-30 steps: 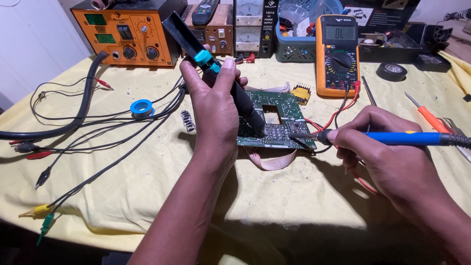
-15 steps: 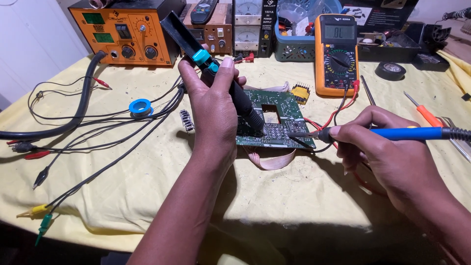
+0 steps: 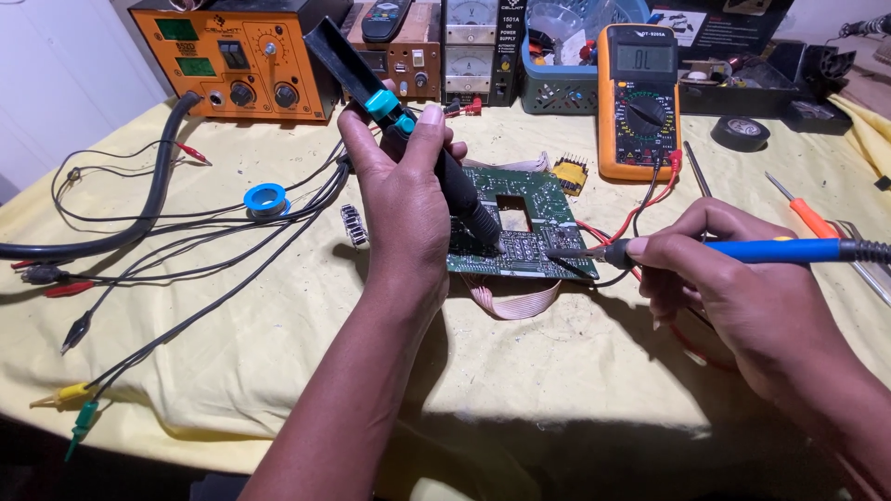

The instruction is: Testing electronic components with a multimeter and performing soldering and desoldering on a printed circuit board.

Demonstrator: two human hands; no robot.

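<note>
Left hand (image 3: 401,199) clamped around black desoldering pump (image 3: 436,158) with teal collar, tilted, its tip down on green circuit board (image 3: 543,209) lying on yellow tablecloth (image 3: 278,353) at table centre. Right hand (image 3: 733,288) pinched shut on blue-handled soldering iron (image 3: 742,250), held near level, tip touching the board's near edge just beside the pump tip. Orange multimeter (image 3: 638,102) stands behind the board, blue solder spool (image 3: 266,199) to its left.

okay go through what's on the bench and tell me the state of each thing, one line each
left hand: closed around the black desoldering tool, tip on the board
right hand: gripping the blue soldering iron, tip on the board
circuit board: flat on the yellow cloth
multimeter: propped up, leads plugged in
solder spool: lying flat
</note>
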